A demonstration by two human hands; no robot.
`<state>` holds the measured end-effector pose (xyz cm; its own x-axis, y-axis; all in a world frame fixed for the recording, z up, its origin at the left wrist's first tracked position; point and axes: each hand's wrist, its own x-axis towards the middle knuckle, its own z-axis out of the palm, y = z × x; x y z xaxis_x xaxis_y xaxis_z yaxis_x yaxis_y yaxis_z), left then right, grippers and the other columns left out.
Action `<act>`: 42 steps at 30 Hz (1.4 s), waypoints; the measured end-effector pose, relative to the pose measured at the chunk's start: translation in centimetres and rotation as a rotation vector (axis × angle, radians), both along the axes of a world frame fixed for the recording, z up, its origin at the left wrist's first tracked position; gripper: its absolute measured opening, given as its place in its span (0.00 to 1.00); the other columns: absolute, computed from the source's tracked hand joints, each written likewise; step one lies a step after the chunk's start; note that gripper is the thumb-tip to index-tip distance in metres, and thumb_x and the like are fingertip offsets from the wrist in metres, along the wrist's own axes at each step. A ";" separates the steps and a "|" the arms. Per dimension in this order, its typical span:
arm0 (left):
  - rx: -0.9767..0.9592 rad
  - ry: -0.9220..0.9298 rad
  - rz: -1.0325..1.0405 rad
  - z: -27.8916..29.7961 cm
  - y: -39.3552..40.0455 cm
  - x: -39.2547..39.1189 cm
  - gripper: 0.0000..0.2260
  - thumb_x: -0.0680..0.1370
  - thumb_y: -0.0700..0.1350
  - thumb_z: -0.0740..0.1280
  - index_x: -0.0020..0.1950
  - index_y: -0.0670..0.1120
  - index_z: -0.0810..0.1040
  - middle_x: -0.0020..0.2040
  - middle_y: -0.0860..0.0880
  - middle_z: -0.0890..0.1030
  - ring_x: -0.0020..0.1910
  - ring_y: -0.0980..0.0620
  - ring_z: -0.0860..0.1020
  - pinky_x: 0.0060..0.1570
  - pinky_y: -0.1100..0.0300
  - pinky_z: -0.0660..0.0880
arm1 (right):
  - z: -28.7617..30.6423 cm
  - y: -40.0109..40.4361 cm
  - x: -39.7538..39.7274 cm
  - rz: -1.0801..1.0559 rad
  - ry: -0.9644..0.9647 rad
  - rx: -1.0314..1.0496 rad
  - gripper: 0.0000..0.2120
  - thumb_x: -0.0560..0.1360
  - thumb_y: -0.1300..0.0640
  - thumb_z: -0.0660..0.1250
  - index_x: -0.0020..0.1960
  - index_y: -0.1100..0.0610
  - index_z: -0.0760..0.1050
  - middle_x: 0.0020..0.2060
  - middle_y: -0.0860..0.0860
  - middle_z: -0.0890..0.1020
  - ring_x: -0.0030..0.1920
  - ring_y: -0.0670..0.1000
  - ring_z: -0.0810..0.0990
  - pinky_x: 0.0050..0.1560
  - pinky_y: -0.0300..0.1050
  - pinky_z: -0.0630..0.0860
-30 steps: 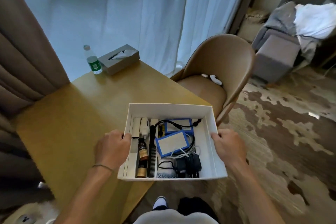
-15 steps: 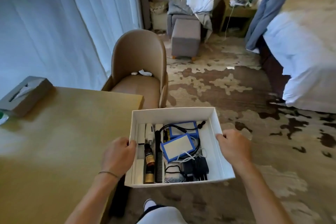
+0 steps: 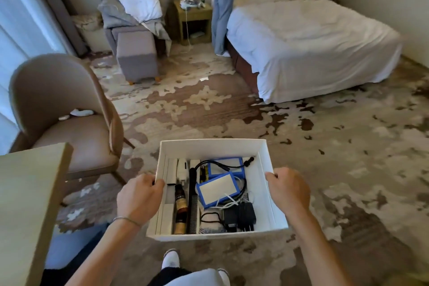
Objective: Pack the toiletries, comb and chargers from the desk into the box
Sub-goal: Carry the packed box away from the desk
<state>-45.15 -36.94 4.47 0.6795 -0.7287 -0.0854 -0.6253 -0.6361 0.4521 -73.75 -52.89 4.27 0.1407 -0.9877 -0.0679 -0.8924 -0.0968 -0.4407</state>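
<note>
carpet (image 3: 325,169) below, both hands (image 3: 139,195) (image 3: 289,189) grip packed box (image 3: 213,146).

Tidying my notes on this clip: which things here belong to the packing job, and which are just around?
Job: white box, held by left hand and right hand; comb, brown bottle, black chargers, desk.

Around: chair, bed, ottoman.

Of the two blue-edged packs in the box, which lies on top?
The nearer blue-edged pack, tilted, overlaps the farther blue-edged pack, which lies flat against the box's far wall.
</note>
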 end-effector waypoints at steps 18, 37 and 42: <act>-0.014 0.034 -0.536 -0.1 -15.2 -20.7 0.19 0.78 0.49 0.62 0.28 0.44 0.74 0.23 0.52 0.74 0.23 0.51 0.74 0.24 0.62 0.67 | -1.3 2.1 -24.7 -0.563 -0.030 -0.013 0.22 0.79 0.50 0.64 0.29 0.57 0.69 0.23 0.51 0.70 0.24 0.50 0.67 0.29 0.43 0.61; 0.076 0.042 -0.979 -3.5 -27.6 -47.8 0.19 0.79 0.52 0.62 0.29 0.48 0.76 0.24 0.53 0.76 0.24 0.54 0.76 0.25 0.63 0.70 | -3.1 4.1 -47.4 -1.056 -0.011 0.079 0.22 0.81 0.49 0.63 0.30 0.54 0.69 0.25 0.50 0.70 0.27 0.49 0.68 0.30 0.42 0.63; 0.100 0.049 -1.090 -4.8 -29.6 -54.3 0.18 0.79 0.53 0.61 0.31 0.49 0.76 0.24 0.52 0.76 0.24 0.53 0.76 0.24 0.61 0.71 | -3.4 5.6 -52.0 -1.157 -0.042 0.084 0.21 0.81 0.50 0.63 0.30 0.55 0.69 0.26 0.51 0.73 0.28 0.49 0.69 0.29 0.43 0.61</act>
